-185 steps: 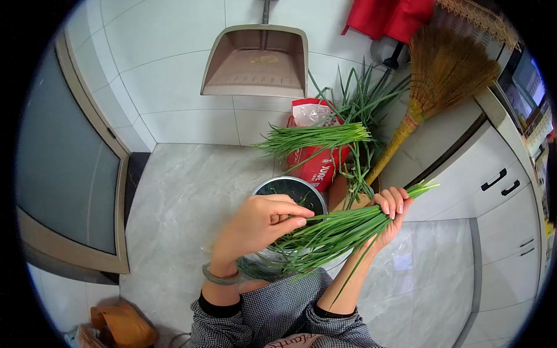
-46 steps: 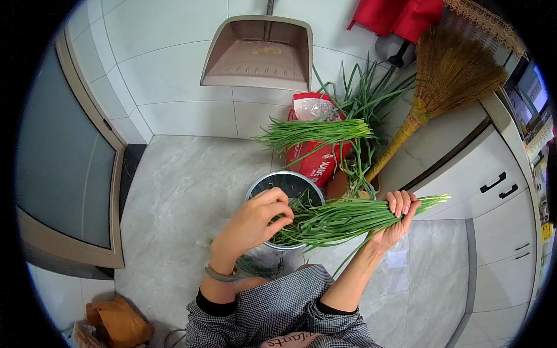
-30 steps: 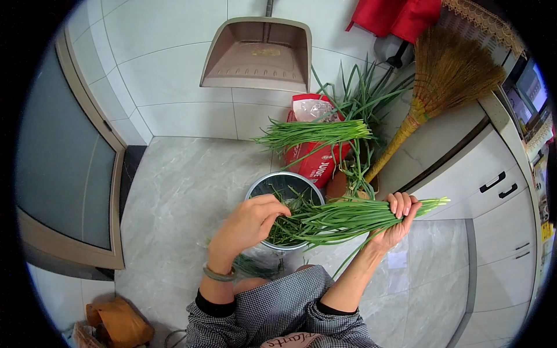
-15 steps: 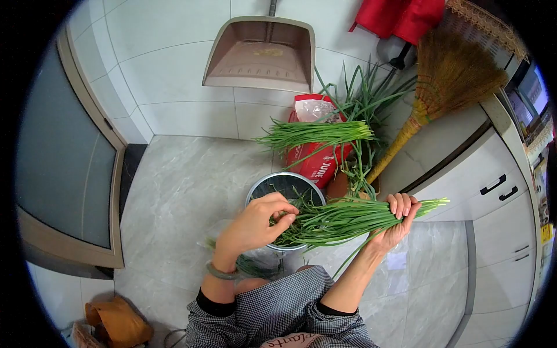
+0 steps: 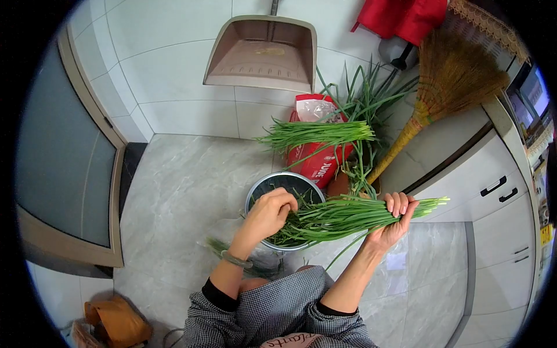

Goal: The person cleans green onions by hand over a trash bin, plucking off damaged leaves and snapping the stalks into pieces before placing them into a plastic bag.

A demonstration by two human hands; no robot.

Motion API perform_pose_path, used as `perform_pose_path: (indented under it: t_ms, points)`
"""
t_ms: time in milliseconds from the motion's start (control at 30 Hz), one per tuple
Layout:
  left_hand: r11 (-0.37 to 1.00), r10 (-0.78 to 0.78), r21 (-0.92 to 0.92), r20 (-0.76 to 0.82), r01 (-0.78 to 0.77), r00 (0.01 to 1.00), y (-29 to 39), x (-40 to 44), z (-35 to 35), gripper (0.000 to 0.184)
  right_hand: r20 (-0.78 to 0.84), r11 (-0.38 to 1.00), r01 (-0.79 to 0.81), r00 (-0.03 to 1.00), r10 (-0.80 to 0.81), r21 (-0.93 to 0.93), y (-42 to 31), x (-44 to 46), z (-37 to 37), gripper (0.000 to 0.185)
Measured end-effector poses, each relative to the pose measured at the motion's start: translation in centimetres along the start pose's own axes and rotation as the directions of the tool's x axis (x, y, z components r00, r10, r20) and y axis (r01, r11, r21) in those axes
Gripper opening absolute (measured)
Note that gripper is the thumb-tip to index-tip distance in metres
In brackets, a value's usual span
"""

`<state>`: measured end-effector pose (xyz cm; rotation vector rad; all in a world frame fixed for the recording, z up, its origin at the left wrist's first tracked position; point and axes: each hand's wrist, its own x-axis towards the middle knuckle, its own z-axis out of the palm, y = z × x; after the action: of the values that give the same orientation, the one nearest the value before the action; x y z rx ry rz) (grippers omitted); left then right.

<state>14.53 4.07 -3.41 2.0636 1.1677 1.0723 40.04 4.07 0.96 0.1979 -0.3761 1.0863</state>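
Observation:
My right hand (image 5: pixel 397 217) is wrapped round a bunch of long green chives (image 5: pixel 348 220) near its pale stem ends. The leafy ends reach left over a round bin (image 5: pixel 253 191) with a grey rim. Above the bin's left part is my left hand (image 5: pixel 270 213), its fingers drawn together; whatever they hold, if anything, is too small to make out. Loose green scraps (image 5: pixel 284 235) lie inside the bin. Behind it, a second bunch of chives (image 5: pixel 319 132) rests across a red bag (image 5: pixel 319 162).
A dustpan (image 5: pixel 261 58) hangs at the back wall. The broom (image 5: pixel 406 130) leans at the right beside leafy green onions (image 5: pixel 371 95). White cabinets (image 5: pixel 493 191) line the right. A clear plastic bag (image 5: pixel 264 261) with greens lies before the bin; an orange-brown bag (image 5: pixel 119 322) is at bottom left.
My left hand has moved from the leaf tips to over the bin's left side, lately shifting slightly up. My right hand keeps its hold, a little lower than at first.

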Motion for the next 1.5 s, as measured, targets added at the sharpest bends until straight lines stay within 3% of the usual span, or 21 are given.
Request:
perform_pose_path:
  t_ms: [167, 300, 433, 767, 867, 967, 1033, 1100, 1167, 1433, 1500]
  points:
    - [0.999, 0.045, 0.042, -0.274, -0.035, 0.961, 2.9, 0.5, -1.7, 0.015, 0.002, 0.999, 0.017, 1.0, -0.017, 0.04, 0.2, -0.1, 0.4, 0.023]
    - [0.993, 0.111, -0.026, -0.093, -0.114, 0.99, 5.5, 0.0, -3.4, 0.013, 0.03, 0.98, 0.007, 0.999, -0.014, 0.201, 0.5, 0.1, 0.5, 0.022]
    - [0.976, 0.219, 0.033, -0.114, -0.216, 0.969, 6.1, -0.2, -2.8, 0.018, 0.034, 0.972, 0.002, 0.999, -0.01, 0.234, 0.8, -0.1, 0.9, 0.022]
    - [0.952, 0.297, 0.116, -0.146, -0.282, 0.944, 6.7, -0.1, -2.4, 0.016, 0.066, 0.966, -0.018, 0.998, 0.001, 0.258, 1.0, -0.3, 1.2, 0.022]
    - [0.943, 0.321, 0.164, -0.225, -0.289, 0.92, 7.0, 0.0, -2.0, 0.018, 0.079, 0.969, -0.023, 0.997, 0.003, 0.246, 1.0, -0.3, 1.0, 0.021]
    - [0.92, 0.338, 0.306, -0.294, -0.247, 0.894, 7.6, 0.2, -1.1, 0.017, 0.087, 0.982, -0.037, 0.996, 0.021, 0.186, 1.1, -0.5, 1.6, 0.022]
    - [0.909, 0.278, 0.402, -0.385, -0.111, 0.88, 7.5, 0.3, -0.2, 0.018, 0.085, 0.989, -0.049, 0.996, 0.038, 0.139, 1.6, -0.7, 2.1, 0.023]
    - [0.897, 0.259, 0.44, -0.434, -0.048, 0.863, 6.4, 0.6, 0.4, 0.018, 0.094, 0.998, -0.041, 0.995, 0.045, -0.04, 2.1, -0.9, 2.4, 0.026]
    - [0.86, 0.239, 0.504, -0.533, 0.078, 0.812, 5.2, 0.9, 0.4, 0.018, 0.089, 0.999, -0.02, 0.996, 0.023, -0.039, 1.9, -0.9, 2.4, 0.026]
    - [0.93, -0.041, 0.313, -0.432, 0.192, 0.901, 4.1, -0.8, -2.9, 0.017, -0.007, 0.997, 0.043, 0.999, -0.043, -0.056, 1.0, -0.5, 1.1, 0.026]
    - [0.985, 0.158, 0.129, -0.392, -0.116, 0.906, 5.8, -0.5, -3.6, 0.012, -0.005, 0.997, 0.042, 0.999, -0.042, -0.064, 1.0, -0.4, 1.0, 0.026]
